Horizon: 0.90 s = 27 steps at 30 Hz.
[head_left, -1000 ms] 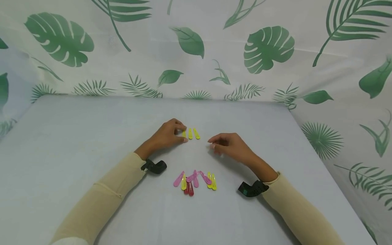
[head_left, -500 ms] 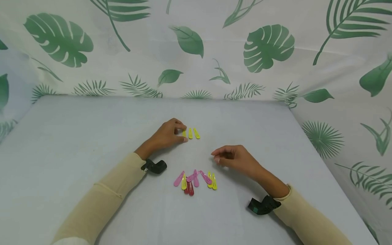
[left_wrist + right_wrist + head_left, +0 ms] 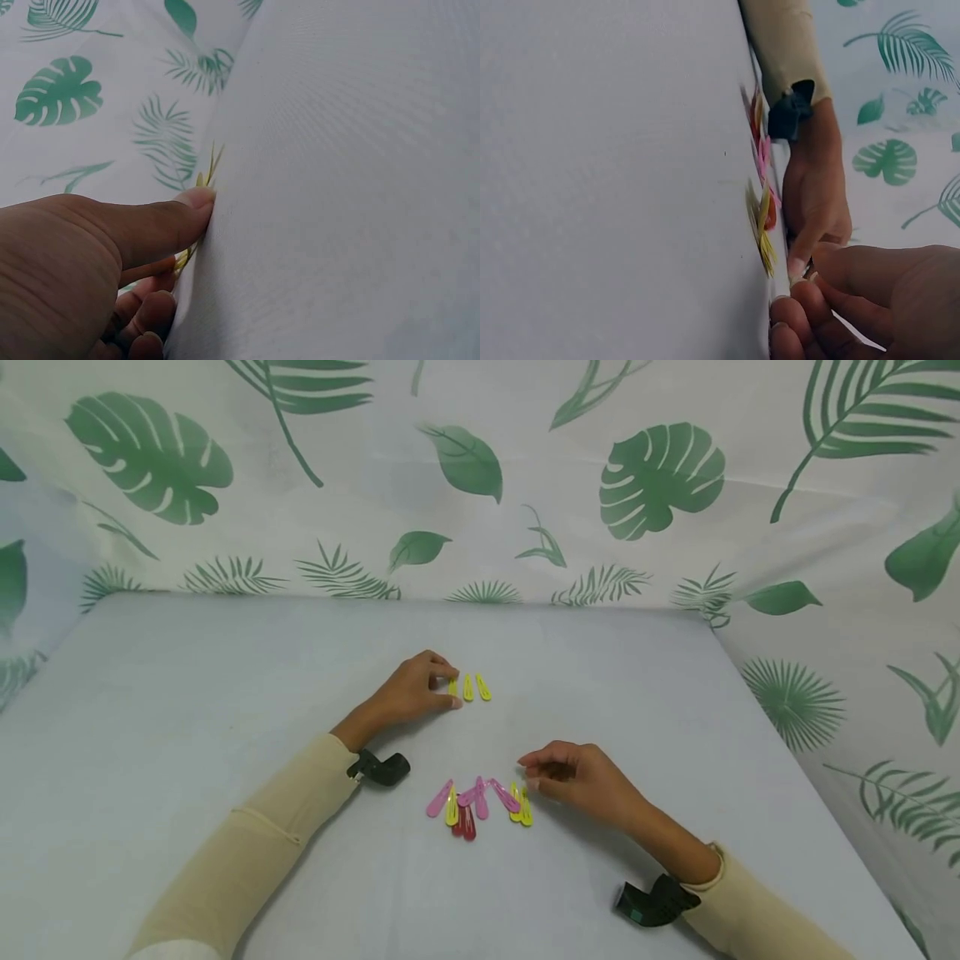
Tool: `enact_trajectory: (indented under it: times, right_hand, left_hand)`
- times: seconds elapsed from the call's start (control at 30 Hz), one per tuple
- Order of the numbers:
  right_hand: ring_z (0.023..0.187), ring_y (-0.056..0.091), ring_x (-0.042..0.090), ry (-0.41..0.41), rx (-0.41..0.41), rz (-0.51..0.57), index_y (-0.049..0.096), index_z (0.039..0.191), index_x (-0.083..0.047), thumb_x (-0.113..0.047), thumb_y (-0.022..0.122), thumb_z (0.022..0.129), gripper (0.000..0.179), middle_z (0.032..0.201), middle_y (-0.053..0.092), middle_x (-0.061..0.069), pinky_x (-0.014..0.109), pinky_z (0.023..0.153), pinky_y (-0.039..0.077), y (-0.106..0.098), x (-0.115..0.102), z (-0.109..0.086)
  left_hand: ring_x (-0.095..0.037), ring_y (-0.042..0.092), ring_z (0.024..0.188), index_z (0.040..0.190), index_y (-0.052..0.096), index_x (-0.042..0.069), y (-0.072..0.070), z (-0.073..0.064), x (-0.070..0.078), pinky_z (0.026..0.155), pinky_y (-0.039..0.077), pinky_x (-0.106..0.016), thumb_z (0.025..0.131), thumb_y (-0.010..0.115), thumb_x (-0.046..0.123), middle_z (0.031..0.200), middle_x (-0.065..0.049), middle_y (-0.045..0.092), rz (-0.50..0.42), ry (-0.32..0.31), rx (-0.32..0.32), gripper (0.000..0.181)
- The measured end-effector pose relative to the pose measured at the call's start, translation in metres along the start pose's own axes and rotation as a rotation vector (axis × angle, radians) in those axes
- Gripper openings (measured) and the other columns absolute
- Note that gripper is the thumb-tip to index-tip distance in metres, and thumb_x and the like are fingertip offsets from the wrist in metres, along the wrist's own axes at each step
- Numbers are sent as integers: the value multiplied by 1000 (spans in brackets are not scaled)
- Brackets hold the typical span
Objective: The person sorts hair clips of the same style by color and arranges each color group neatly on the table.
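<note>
In the head view my left hand (image 3: 408, 689) holds a yellow snap hair clip (image 3: 452, 687) between thumb and fingers at its two ends. Two more yellow clips, a middle one (image 3: 468, 688) and a right one (image 3: 483, 687), stand in a row beside it. My right hand (image 3: 576, 778), fingers loosely bent and holding nothing, hovers just right of a loose group. That group has pink clips (image 3: 482, 802), red clips (image 3: 469, 828) and yellow clips (image 3: 527, 810), some overlapping. In the left wrist view the thumb partly hides the yellow clips (image 3: 211, 163).
A white cloth covers the table (image 3: 225, 693). Behind it and to the right hangs a white curtain (image 3: 525, 468) printed with green leaves. A black wrist camera (image 3: 382, 768) sits on the left sleeve, another black camera (image 3: 654, 902) on the right.
My right hand has come down toward the near side, from beside the yellow row to the right edge of the loose clips. The left hand has stayed in place.
</note>
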State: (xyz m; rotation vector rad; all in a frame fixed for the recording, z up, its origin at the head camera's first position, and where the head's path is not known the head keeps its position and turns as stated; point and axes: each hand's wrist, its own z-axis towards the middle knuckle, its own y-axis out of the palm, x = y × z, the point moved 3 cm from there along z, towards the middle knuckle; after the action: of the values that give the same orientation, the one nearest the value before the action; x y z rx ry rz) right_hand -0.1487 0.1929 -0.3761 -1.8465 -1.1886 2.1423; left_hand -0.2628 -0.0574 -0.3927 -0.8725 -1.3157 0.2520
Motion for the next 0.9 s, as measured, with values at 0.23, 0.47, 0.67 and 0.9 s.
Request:
enact_trajectory:
  times: [0.23, 0.47, 0.67, 0.9]
  right_hand:
    - [83, 59, 14, -41, -31, -36, 70, 113, -2, -6, 76, 84, 30, 99, 68, -1, 26, 75, 51, 8, -3, -4]
    - [86, 58, 12, -49, -19, -115, 70, 114, -7, -11, 80, 81, 35, 101, 67, -6, 27, 79, 50, 12, -6, -4]
    - [89, 57, 12, -28, -16, -161, 70, 116, -10, -9, 83, 77, 41, 103, 64, -8, 26, 80, 50, 16, -7, -4]
    - [92, 54, 11, -44, -18, -236, 71, 113, -11, -11, 85, 75, 40, 104, 60, -8, 26, 81, 49, 18, -10, -4]
  left_hand:
    - [-24, 52, 105, 129, 62, 4, 2, 1, -2, 90, 44, -37, 86, 76, 19, 127, -11, 51, -10, -3, -4, 48]
    - [-23, 52, 106, 130, 62, 4, 1, 0, -1, 90, 45, -37, 86, 76, 20, 127, -11, 51, 7, -9, 3, 48]
    - [-24, 52, 106, 129, 62, 4, 1, -1, 1, 90, 45, -37, 87, 75, 19, 127, -11, 51, 10, -12, 0, 47]
    - [-25, 52, 105, 129, 63, 3, 1, -1, 1, 89, 45, -37, 87, 75, 19, 127, -12, 51, 13, 0, 0, 46]
